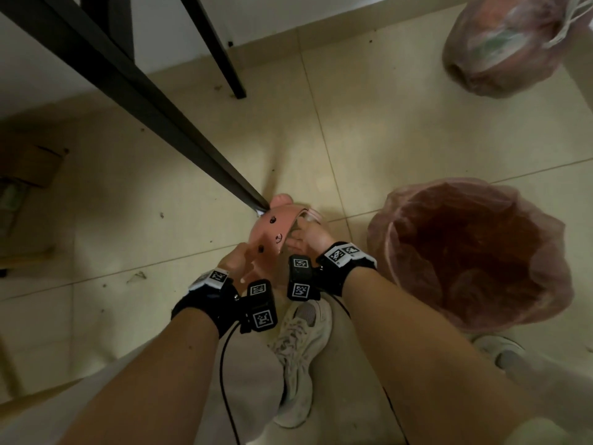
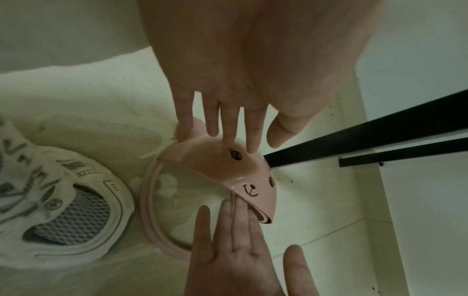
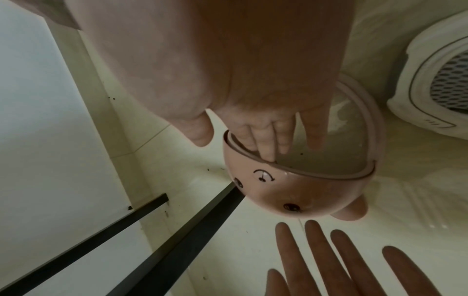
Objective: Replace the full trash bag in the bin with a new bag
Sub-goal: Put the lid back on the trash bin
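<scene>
Your left hand (image 1: 236, 261) and right hand (image 1: 305, 239), fingers straight, press the pink animal-faced plastic bin lid (image 1: 272, 227) between them, left of the pink-lined bin (image 1: 380, 242). It seems light, stiff, slippery: better grip its ring (image 2: 149, 202), not the dome (image 2: 215, 162).

Two hands are in view, the left hand (image 1: 236, 263) and the right hand (image 1: 308, 240), and there are two black wrist bands (image 1: 208, 293) (image 1: 346, 261), one on each wrist. There is one pink lid (image 1: 272, 226), with a drawn face of two eyes and one mouth. One bin (image 1: 390, 252) has one pink bag (image 1: 552, 277) in it, and one full tied bag (image 1: 500, 49) lies apart. I count two white shoes (image 1: 301, 348) (image 1: 500, 351), two black legs (image 1: 154, 101) (image 1: 221, 56) that reach the floor, and one cardboard box (image 1: 32, 165).
</scene>
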